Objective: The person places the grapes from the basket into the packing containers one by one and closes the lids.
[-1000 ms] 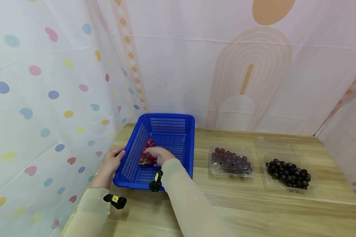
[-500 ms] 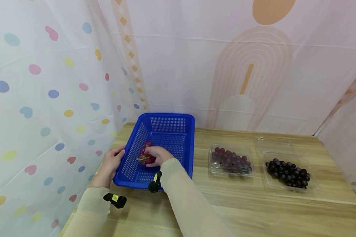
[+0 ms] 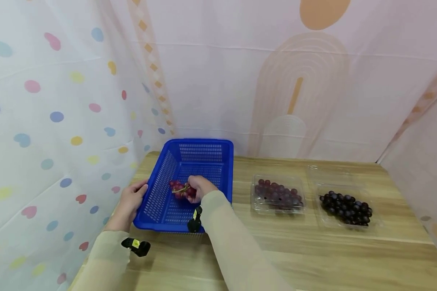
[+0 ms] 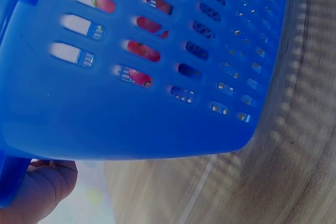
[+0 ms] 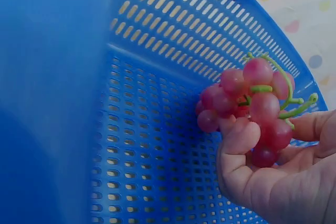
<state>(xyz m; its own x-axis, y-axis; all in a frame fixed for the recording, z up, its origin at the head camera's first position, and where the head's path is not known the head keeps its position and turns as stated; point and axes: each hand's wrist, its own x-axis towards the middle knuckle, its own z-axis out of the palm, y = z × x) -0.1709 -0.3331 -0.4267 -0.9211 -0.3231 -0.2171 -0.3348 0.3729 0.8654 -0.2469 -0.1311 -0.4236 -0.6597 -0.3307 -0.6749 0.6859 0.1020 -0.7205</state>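
A blue plastic basket (image 3: 155, 227) with slotted walls stands at the left of the table. At its left rim my left hand (image 3: 129, 201) grips the edge; part of this hand (image 4: 50, 184) shows below the rim in the left wrist view. My right hand (image 3: 202, 187) reaches inside and holds a bunch of red grapes (image 3: 178, 190) between thumb and fingers. Seen from the right wrist, the grapes (image 5: 262, 106) have green stems pointing up and hang close over the perforated basket floor (image 5: 152, 145).
Right of the basket is a clear plastic box (image 3: 258, 208) with dark red grapes inside. Further right, an open clear box (image 3: 325, 220) holds black grapes (image 3: 346, 208). Patterned curtains (image 3: 211, 89) border the wooden table (image 3: 276, 246) at the back and sides.
The right hand has taken firmer hold of the red grapes and pulled them rightward from the basket's left wall, turning the bunch. The left hand keeps the rim; the head view shifted slightly.
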